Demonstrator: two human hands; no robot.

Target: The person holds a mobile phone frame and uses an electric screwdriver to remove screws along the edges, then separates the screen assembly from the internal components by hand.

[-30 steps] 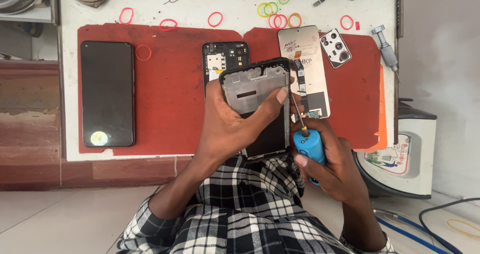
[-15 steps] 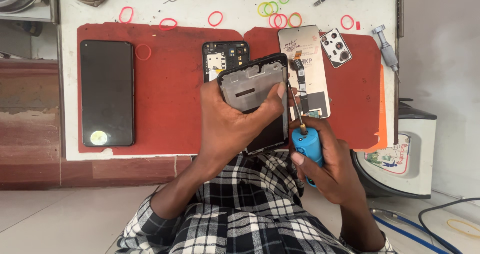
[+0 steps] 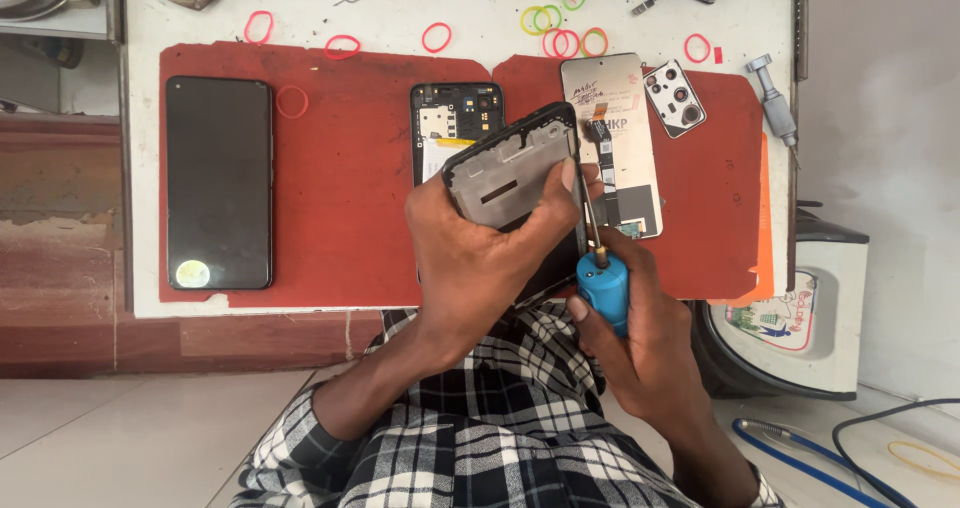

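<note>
My left hand (image 3: pixel 478 258) grips a black phone frame (image 3: pixel 510 168), tilted up off the red mat (image 3: pixel 340 198). Its thumb rests on the frame's right edge. My right hand (image 3: pixel 635 343) holds a blue-handled screwdriver (image 3: pixel 603 286), its thin tip touching the right side of the frame. Behind the frame, partly hidden, an opened phone body (image 3: pixel 455 118) lies on the mat. A display panel (image 3: pixel 620 138) lies face down to the right, with a camera cover (image 3: pixel 675 98) next to it.
A whole black phone (image 3: pixel 218 183) lies at the mat's left. Coloured rubber bands (image 3: pixel 555 28) are scattered on the white table top. A metal tool (image 3: pixel 775 108) lies at the right edge. A white machine (image 3: pixel 800 318) stands below right, with cables (image 3: pixel 830 448) on the floor.
The phone frame has tilted and shifted slightly left in my left hand. The screwdriver tip has moved up along the frame's right edge.
</note>
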